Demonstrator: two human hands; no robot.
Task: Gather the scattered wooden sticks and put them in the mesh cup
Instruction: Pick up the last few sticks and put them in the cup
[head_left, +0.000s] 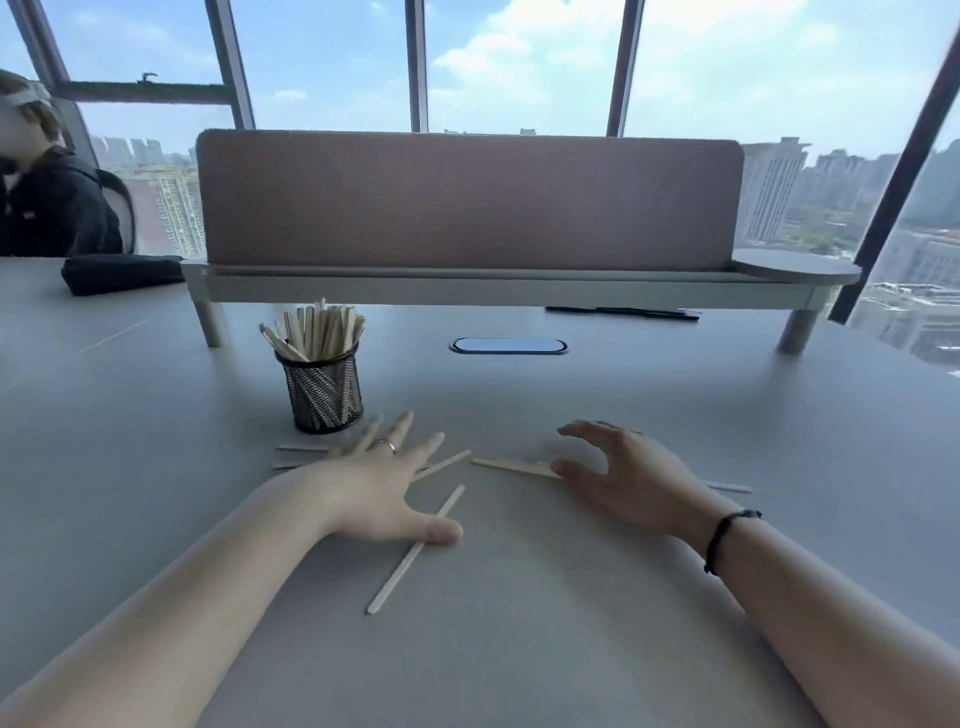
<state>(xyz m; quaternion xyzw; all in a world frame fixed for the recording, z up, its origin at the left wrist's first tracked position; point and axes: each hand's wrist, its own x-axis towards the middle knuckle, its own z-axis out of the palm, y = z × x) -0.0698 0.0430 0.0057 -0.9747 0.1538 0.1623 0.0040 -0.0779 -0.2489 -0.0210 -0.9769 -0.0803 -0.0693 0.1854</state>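
A black mesh cup (324, 391) stands on the grey table (519, 649), holding several upright wooden sticks (317, 332). Loose sticks lie in front of it. My left hand (379, 483) lies flat and spread over some of them, its thumb resting on a long diagonal stick (410, 558). Another stick (441, 464) pokes out from under its fingers, and more sticks (298, 457) show to its left below the cup. My right hand (628, 478) hovers curved, thumb touching a stick (511, 466). One stick's end (730, 487) shows behind that hand.
A pink divider panel on a raised grey shelf (467, 283) crosses the back of the table. An oval cable port (508, 345) sits mid-table. A dark cloth bundle (119, 273) lies at the back left, near a seated person (47, 197). Windows stand behind.
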